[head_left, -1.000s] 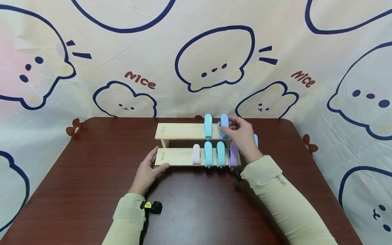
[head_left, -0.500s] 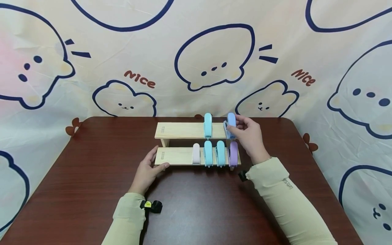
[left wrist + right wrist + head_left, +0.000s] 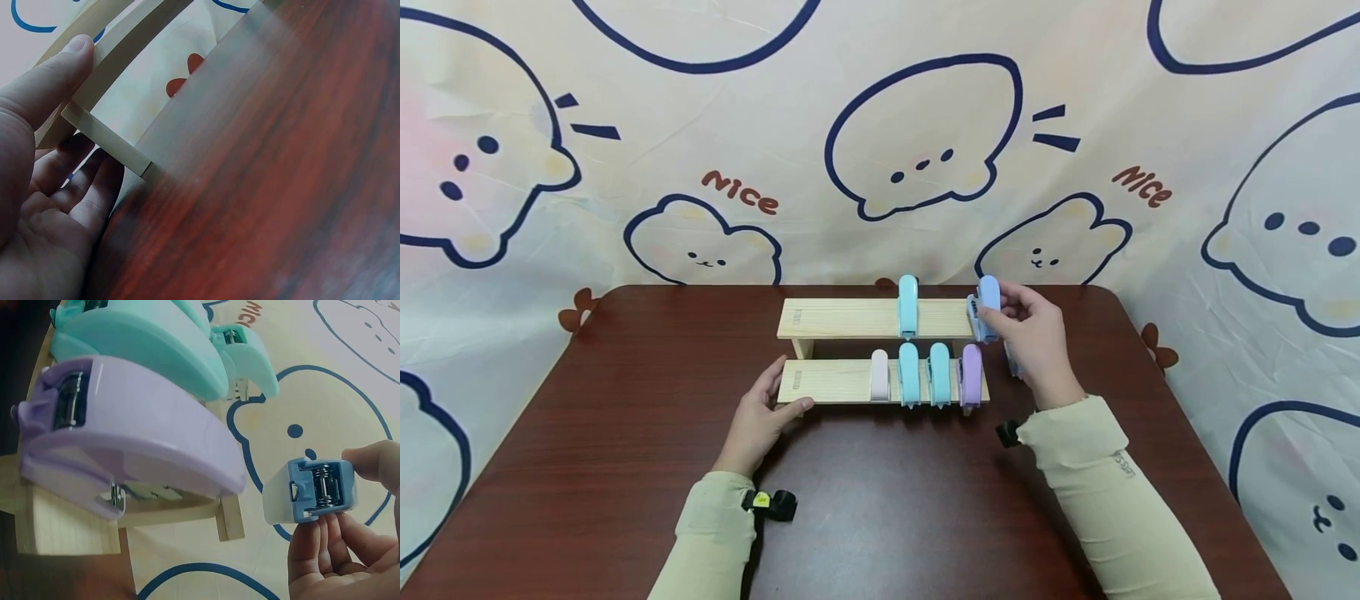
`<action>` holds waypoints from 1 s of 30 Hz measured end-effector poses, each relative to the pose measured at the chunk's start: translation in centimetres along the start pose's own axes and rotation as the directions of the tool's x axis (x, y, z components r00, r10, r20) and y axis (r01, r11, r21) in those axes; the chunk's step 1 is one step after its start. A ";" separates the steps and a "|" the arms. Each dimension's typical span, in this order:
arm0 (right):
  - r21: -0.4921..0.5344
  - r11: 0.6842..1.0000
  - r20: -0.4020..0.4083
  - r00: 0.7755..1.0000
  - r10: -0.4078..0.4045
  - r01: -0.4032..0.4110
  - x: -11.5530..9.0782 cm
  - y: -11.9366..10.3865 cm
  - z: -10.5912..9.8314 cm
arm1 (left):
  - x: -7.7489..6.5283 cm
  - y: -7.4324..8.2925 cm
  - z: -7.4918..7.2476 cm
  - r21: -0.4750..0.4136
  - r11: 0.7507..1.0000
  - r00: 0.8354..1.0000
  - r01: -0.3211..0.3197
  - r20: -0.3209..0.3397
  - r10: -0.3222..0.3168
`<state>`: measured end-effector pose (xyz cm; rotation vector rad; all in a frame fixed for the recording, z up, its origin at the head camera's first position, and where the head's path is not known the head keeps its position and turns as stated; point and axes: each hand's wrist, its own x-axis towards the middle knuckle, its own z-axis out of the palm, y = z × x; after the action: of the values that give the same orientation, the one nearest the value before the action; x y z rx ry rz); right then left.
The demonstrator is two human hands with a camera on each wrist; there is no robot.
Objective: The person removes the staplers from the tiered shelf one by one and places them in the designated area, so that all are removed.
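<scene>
In the head view my left hand [image 3: 765, 425] grips the left end of the two-tier wooden rack [image 3: 831, 379], thumb along the front edge of its lower board and fingers behind. The left wrist view shows the thumb [image 3: 72, 62] on the wood. My right hand [image 3: 1032, 342] pinches a blue stapler [image 3: 988, 307] between thumb and fingers at the right end of the upper board. In the right wrist view this blue stapler [image 3: 322, 490] appears apart from the rack. One mint stapler [image 3: 907, 305] sits on the upper board.
The lower board holds a white stapler [image 3: 879, 375], two mint staplers [image 3: 938, 373] and a purple stapler [image 3: 971, 375] at its right end. Another bluish stapler [image 3: 1013, 360] is mostly hidden behind my right hand. A patterned cloth [image 3: 917, 167] hangs behind the dark wooden table [image 3: 880, 500].
My right hand has moved to the right with the blue stapler, from beside the mint one to the upper board's right end. The left hand has stayed at the rack.
</scene>
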<state>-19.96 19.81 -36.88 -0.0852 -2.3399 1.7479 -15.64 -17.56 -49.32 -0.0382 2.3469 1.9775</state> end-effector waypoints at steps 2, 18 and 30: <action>-0.006 1.000 -0.011 1.000 0.005 -0.005 -0.1 0.2 -0.3 | 0.0 0.0 0.0 -0.006 1.000 1.000 0.000 0.002 0.000; 0.023 0.998 -0.133 0.990 0.056 -0.053 -1.5 1.3 -2.3 | 0.1 -0.2 0.1 -0.031 0.999 1.000 0.006 0.002 -0.006; 0.079 0.996 -0.210 0.976 0.056 -0.040 -1.8 2.0 -3.7 | 0.1 -0.1 0.1 -0.031 0.999 1.000 0.010 0.002 -0.010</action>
<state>-17.59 23.57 -38.03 -0.3031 -2.1365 1.7508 -15.75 -17.49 -49.48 -0.0499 2.3107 2.0088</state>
